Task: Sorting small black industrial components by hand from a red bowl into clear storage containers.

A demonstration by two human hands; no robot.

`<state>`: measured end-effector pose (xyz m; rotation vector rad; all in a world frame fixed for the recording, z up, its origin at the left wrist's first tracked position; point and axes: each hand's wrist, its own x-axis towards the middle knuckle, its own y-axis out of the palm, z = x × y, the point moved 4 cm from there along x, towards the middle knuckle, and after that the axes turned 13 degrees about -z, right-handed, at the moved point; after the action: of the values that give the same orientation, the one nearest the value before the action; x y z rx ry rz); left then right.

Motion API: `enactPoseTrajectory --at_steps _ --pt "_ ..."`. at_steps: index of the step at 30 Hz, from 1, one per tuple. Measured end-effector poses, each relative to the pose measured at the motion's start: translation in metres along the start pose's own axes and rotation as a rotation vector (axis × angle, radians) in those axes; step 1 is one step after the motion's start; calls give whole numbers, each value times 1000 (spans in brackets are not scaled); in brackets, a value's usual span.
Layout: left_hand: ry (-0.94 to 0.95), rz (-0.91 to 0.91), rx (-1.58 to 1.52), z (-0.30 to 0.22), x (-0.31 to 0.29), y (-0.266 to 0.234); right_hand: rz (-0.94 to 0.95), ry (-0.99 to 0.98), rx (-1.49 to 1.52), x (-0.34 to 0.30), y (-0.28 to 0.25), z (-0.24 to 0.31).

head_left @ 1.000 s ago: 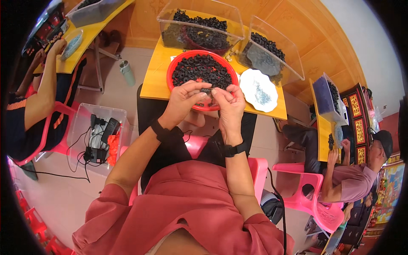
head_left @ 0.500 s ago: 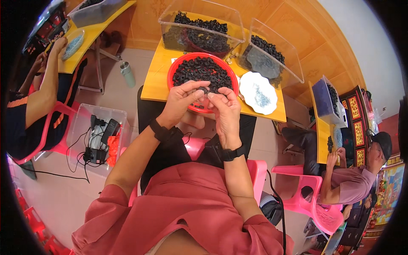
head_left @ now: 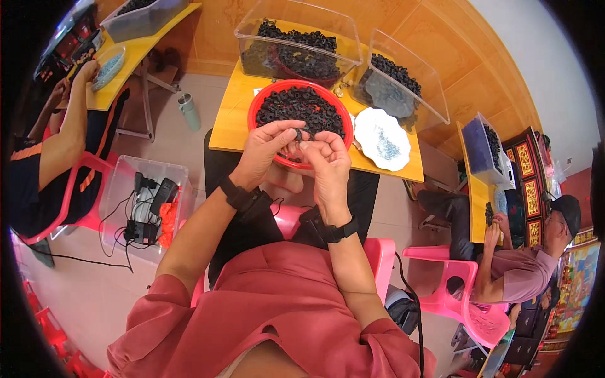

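My left hand (head_left: 263,151) pinches a small black ring-shaped part (head_left: 299,134) between thumb and fingertips. Close beside it, my right hand (head_left: 330,162) has thumb and index finger pressed together at the part's right side; whatever they grip is too small to make out. Both hands are over the near rim of a red round basin (head_left: 253,113), which is full of similar black parts (head_left: 302,104). To the right of the basin lies a white scalloped plate (head_left: 372,148) with a scatter of tiny grey-silver pieces (head_left: 387,143).
Two clear bins, one at the back (head_left: 299,31) and another at the right (head_left: 435,94), hold more black parts on the yellow table (head_left: 227,129). A clear tub (head_left: 113,195) with chargers and cables is on the floor at left, near a green bottle (head_left: 188,112). Co-workers sit on both sides.
My right hand has shifted slightly left and its fingers have curled in closer to the black part. The part has turned in my left fingertips, showing its ring shape more.
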<state>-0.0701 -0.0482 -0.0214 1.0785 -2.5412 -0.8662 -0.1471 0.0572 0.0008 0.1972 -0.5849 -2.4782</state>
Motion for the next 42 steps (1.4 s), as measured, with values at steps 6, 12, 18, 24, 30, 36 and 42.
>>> enactPoseTrajectory --at_steps 6,12,18,24,30,36,42 --pt "24 -15 41 6 2 -6 11 -200 -151 -2 0 7" --pt "-9 -28 64 7 1 -4 40 -230 -242 0 -2 15" --pt "2 -16 104 9 1 -6 38 -228 -317 0 -3 14" --pt "21 18 149 6 -1 -1 14 -252 -384 2 -7 17" --pt "38 60 199 12 2 -2 25 -309 -532 6 -14 20" --pt "55 133 258 13 2 -3 89 -423 -698 9 -16 20" --pt "-23 142 218 11 -4 7 140 -404 -796 -3 -8 38"
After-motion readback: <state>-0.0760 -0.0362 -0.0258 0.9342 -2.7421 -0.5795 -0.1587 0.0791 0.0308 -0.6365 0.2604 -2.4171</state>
